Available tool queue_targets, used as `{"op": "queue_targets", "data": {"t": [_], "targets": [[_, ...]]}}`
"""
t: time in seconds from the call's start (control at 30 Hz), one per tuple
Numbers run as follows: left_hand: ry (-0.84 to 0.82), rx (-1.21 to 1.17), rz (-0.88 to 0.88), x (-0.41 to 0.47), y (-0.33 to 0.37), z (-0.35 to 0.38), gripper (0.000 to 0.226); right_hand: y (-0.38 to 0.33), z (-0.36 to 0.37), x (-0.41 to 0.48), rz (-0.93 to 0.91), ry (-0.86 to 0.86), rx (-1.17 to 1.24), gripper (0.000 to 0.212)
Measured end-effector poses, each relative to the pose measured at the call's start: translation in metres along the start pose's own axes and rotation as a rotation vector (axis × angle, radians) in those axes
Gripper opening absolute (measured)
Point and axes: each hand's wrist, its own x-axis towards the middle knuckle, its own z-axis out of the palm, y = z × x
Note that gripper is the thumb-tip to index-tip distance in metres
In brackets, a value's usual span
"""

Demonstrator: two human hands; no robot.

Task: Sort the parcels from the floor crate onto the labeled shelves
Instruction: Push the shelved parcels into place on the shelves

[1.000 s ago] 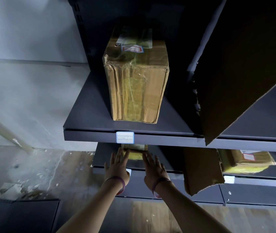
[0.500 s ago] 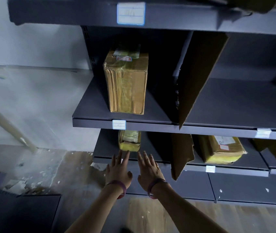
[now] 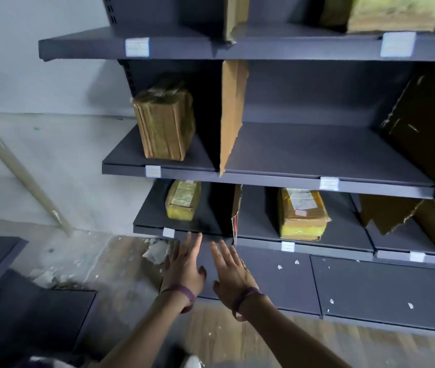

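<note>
upper parcel (image 3: 163, 120) on middle shelf (image 3: 317, 152), left of divider (image 3: 232, 115) | lower parcel (image 3: 183, 199) on bottom shelf (image 3: 211, 219), beneath it

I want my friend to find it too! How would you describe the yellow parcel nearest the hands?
On the grey shelf unit, go to the lowest shelf, left of the torn cardboard divider. The yellow parcel lies there alone. It is smaller and flatter than the tall brown box above and the bigger parcel past the divider.
</note>
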Motion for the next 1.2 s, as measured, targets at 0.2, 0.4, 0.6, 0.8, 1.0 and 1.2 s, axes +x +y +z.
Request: {"op": "queue_targets", "data": {"t": [0.2, 0.4, 0.6, 0.8, 1.0, 1.2], "targets": [[-0.02, -0.015, 0.067, -0.043, 0.077, 0.013, 0.077, 0.055, -0.035, -0.062, 0.082, 0.043, -0.038, 0.084], [-0.11, -0.023, 0.166, -0.05, 0.139, 0.031, 0.077, 0.11, -0.071, -0.099, 0.199, 0.092, -0.062, 0.085], [-0.141, 0.035, 0.235, -0.029, 0.178, 0.049, 0.076, 0.152, -0.089, -0.104, 0.291, 0.093, -0.082, 0.085], [-0.192, 0.012, 0.253, 0.014, 0.204, 0.068, 0.077, 0.188, -0.105, -0.079, 0.338, 0.078, -0.099, 0.084], [-0.235, -0.007, 0.267, 0.059, 0.219, 0.088, 0.078, 0.216, -0.111, -0.044, 0.379, 0.014, -0.103, 0.082], [-0.271, 0.021, 0.221, 0.091, 0.226, 0.102, 0.077, 0.242, -0.114, -0.018, 0.367, -0.018, -0.078, 0.084]]}}
